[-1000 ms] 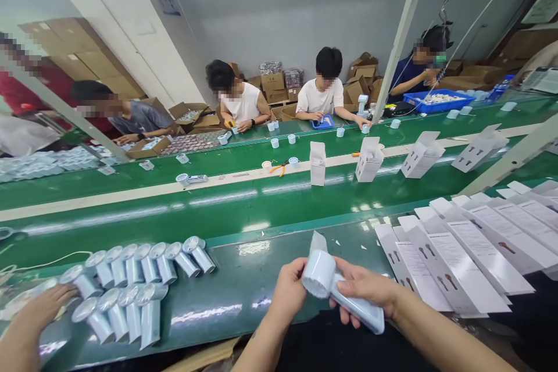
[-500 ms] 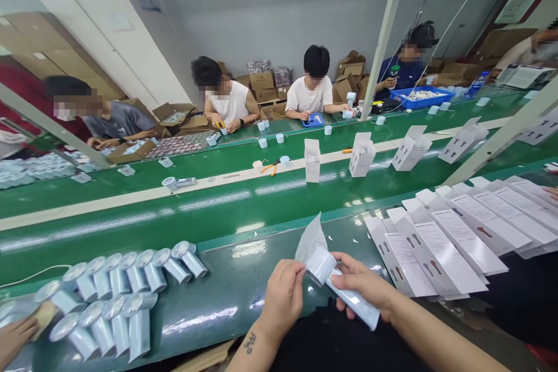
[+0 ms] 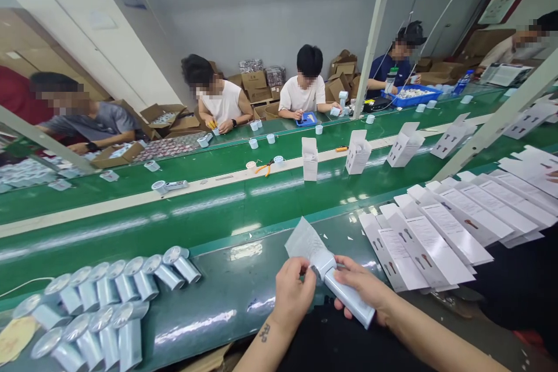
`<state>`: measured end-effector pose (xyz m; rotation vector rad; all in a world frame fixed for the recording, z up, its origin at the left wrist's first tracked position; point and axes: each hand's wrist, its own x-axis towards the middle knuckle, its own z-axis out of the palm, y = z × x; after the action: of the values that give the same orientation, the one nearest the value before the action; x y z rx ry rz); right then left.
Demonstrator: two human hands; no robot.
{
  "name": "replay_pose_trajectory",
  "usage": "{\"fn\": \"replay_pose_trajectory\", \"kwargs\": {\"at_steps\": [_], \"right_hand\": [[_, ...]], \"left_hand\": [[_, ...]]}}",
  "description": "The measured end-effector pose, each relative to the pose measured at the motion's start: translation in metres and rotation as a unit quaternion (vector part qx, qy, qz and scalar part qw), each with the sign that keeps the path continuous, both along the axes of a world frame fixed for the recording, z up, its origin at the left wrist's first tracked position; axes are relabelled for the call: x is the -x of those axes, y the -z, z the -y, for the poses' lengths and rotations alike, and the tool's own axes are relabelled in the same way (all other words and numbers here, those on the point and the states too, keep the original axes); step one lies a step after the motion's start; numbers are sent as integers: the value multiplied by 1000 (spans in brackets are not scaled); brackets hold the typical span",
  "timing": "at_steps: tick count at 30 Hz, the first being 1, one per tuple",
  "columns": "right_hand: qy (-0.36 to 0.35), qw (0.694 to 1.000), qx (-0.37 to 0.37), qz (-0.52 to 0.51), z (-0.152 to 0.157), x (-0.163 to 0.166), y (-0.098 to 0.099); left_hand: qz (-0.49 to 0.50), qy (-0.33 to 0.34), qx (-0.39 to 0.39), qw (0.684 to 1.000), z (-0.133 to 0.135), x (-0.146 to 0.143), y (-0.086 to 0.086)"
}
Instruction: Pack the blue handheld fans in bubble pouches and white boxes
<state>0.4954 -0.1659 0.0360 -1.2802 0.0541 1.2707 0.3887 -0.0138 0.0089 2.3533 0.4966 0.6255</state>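
My right hand (image 3: pixel 360 286) is closed around the neck and handle of a light-blue handheld device (image 3: pixel 349 296) with a round head, tilted with the head up and to the left. A translucent plastic sleeve (image 3: pixel 303 239) sticks out from the head. At the head, my left hand (image 3: pixel 293 290) pinches, thumb against fingers, at the sleeve's lower edge; the exact spot is partly hidden by the fingers. Several similar light-blue devices (image 3: pixel 117 279) lie in two rows on the bench to the left. White printed cartons (image 3: pixel 436 238) lie overlapping on the right.
A green conveyor belt (image 3: pixel 226 206) runs across in front, with open white boxes (image 3: pixel 310 160) standing on it. Orange pliers (image 3: pixel 264 169) rest on the pale center strip. Co-workers sit on the far side. A slanted metal post (image 3: pixel 492 128) stands at the right. Pale round pads (image 3: pixel 16 337) lie at far left.
The view has shifted slightly. The sleeve has swung further left from the device's head, and my left hand's fingers have shifted along it. Another person's hand at far left has gone, leaving the pale pads.
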Motion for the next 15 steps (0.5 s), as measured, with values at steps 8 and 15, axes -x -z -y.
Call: {"fn": "replay_pose_trajectory", "kwargs": {"at_steps": [8, 15], "right_hand": [[73, 997, 37, -16, -13, 8, 20], [30, 999, 35, -20, 0, -1, 47]], "left_hand": [[-69, 140, 62, 986, 13, -7, -6], [-156, 110, 277, 942, 12, -41, -19]]}}
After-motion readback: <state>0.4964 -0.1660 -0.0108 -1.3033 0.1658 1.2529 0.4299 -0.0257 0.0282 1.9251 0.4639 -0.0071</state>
